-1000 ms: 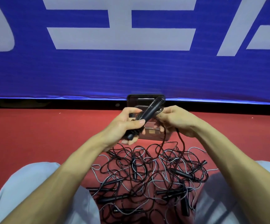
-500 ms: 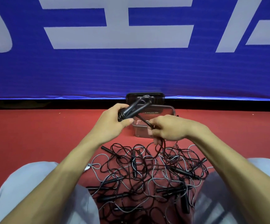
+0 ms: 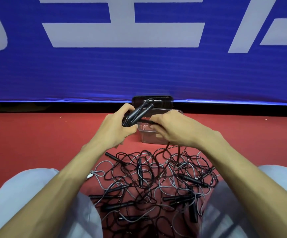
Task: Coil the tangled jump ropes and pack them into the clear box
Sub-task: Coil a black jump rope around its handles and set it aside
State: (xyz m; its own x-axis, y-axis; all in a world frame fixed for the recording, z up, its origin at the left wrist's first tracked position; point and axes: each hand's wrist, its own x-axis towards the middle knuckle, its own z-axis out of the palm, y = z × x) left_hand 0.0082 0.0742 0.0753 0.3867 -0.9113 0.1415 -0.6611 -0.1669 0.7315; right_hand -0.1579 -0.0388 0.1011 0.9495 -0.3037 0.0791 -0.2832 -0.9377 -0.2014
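My left hand [image 3: 115,129] grips a pair of black jump rope handles [image 3: 137,112], which point up and to the right and have a few turns of black cord around their lower end. My right hand [image 3: 172,129] pinches that cord [image 3: 145,121] just right of the handles, and the cord trails from under this hand down into the pile. The clear box [image 3: 154,140] stands on the red floor right behind both hands and is mostly hidden by them. A tangled pile of black and grey jump ropes [image 3: 156,182] lies on the floor between my knees.
A dark lid or tray [image 3: 163,103] leans upright behind the box against the blue banner [image 3: 139,74]. My knees in light trousers [image 3: 27,194] flank the pile. Red floor [image 3: 36,134] stretches to the left and right.
The handles swung from a steep tilt to a flatter one as my left hand turned. My right hand carried the cord around them, adding a turn, and moved up close to the left hand.
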